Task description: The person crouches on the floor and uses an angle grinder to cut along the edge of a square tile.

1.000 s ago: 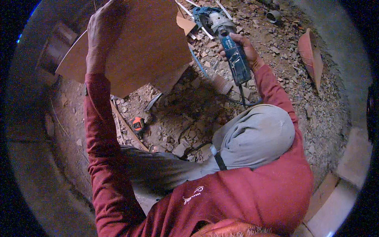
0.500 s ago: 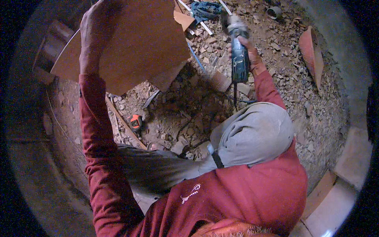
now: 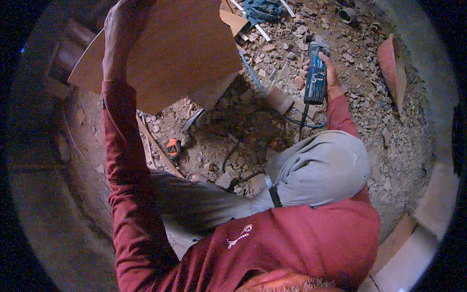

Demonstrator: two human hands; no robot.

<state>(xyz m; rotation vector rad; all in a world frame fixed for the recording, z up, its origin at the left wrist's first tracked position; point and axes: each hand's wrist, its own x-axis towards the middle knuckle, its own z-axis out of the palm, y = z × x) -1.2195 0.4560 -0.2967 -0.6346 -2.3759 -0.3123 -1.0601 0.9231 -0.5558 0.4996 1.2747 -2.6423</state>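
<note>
A large brown tile (image 3: pixel 180 58) with a pale thin edge stands tilted at the upper left. My left hand (image 3: pixel 121 36) grips it near its top edge, where my fingertips fade into shadow. Out to the right, my right hand (image 3: pixel 332 73) is wrapped round the body of a teal angle grinder (image 3: pixel 316 80). The grinder's head points away from me, over the rubble and apart from the tile. I cannot make out its disc clearly. From its rear end a dark cord (image 3: pixel 303 117) runs back towards my knee.
Broken rubble (image 3: pixel 360 92) covers the ground. An orange tape measure (image 3: pixel 172 147) lies near a wooden strip (image 3: pixel 154 146). A reddish curved pan (image 3: pixel 393 68) rests at right, a blue cloth (image 3: pixel 262 10) and a short pipe (image 3: pixel 347 15) at the far side. Blocks (image 3: pixel 408 243) line the lower right.
My right hand has brought the grinder to the right and a little nearer to me. The left hand keeps its hold on the tile. The whole view has shifted slightly.
</note>
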